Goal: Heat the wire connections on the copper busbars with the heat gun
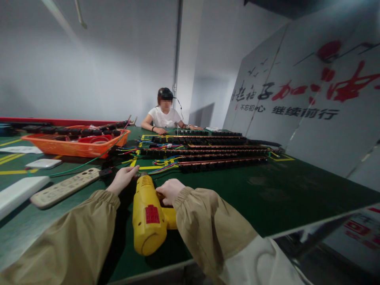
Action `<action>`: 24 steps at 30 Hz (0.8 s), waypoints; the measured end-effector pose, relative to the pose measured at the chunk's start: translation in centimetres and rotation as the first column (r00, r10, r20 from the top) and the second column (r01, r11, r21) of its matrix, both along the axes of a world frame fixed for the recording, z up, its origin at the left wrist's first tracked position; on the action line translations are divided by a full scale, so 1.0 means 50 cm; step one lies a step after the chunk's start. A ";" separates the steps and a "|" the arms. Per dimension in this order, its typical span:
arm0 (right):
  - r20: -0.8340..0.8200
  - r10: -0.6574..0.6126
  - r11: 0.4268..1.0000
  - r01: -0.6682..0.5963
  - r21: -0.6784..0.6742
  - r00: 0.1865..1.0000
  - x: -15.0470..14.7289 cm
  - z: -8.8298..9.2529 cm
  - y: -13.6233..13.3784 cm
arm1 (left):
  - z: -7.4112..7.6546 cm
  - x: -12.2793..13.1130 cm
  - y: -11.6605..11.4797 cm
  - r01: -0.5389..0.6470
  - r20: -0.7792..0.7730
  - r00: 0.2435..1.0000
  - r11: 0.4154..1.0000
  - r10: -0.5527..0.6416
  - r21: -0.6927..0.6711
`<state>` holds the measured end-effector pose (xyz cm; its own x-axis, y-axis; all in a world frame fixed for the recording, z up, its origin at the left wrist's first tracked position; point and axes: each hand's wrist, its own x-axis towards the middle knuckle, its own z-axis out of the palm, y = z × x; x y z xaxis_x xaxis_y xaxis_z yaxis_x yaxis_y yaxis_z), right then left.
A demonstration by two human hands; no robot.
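A yellow heat gun (pixel 148 227) with a red label is in front of me, its nozzle pointing away and its handle sticking out to the right. My right hand (pixel 171 190) is closed at the far side of the handle, where it joins the body; the fingertips are partly hidden. Just left of the nozzle, my left hand (pixel 124 177) has thumb and fingers pressed together. Anything in that pinch is too small to make out. Coloured wires (pixel 163 168) run from the black strip assemblies (pixel 222 164) toward the nozzle area.
An orange basket (pixel 74 148) holding black parts stands at the left. Nearer are a beige power strip (pixel 67 188), a white box (pixel 20 194) and a small white device (pixel 44 164). Across the green table (pixel 282 198) sits a co-worker (pixel 164 118), hands on the tabletop.
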<state>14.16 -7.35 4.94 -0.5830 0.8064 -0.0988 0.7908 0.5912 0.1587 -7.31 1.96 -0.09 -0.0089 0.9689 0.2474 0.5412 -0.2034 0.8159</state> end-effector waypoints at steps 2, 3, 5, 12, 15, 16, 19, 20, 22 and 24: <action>0.032 0.023 0.999 -0.022 -0.040 0.999 0.015 0.000 0.003 | 0.002 -0.001 -0.002 -0.013 -0.024 1.000 1.000 0.013 -0.012; 0.044 0.022 0.999 -0.019 -0.049 0.999 0.023 -0.001 0.004 | 0.003 -0.002 -0.003 -0.016 -0.027 1.000 1.000 0.015 -0.018; 0.057 -0.001 0.999 0.004 -0.051 0.998 0.040 -0.003 0.006 | 0.001 -0.005 -0.002 -0.014 -0.029 0.999 1.000 0.013 -0.024; 0.062 -0.086 0.994 0.090 -0.060 0.994 0.097 -0.007 0.012 | -0.005 -0.009 0.002 0.012 -0.020 1.000 1.000 -0.012 -0.004; 0.068 -0.131 0.989 0.135 -0.061 0.989 0.120 -0.008 0.017 | 0.000 -0.004 -0.002 0.013 -0.020 1.000 1.000 -0.013 -0.007; 0.071 -0.147 0.987 0.151 -0.059 0.987 0.127 -0.009 0.019 | 0.001 -0.003 -0.003 0.012 -0.023 1.000 1.000 -0.012 -0.008; 0.076 -0.187 0.981 0.191 -0.044 0.979 0.145 -0.012 0.024 | 0.002 -0.004 -0.003 0.010 -0.044 0.999 1.000 -0.011 -0.010; 0.077 -0.197 0.979 0.200 -0.038 0.977 0.149 -0.012 0.026 | 0.001 -0.005 -0.001 0.014 -0.052 0.999 1.000 -0.014 -0.009; 0.077 -0.211 0.977 0.213 -0.022 0.974 0.155 -0.012 0.026 | -0.003 -0.008 0.002 0.019 -0.066 0.998 1.000 -0.019 -0.005; 0.075 -0.222 0.975 0.223 0.000 0.972 0.158 -0.010 0.025 | -0.007 -0.010 0.005 0.018 -0.080 0.997 1.000 -0.018 -0.003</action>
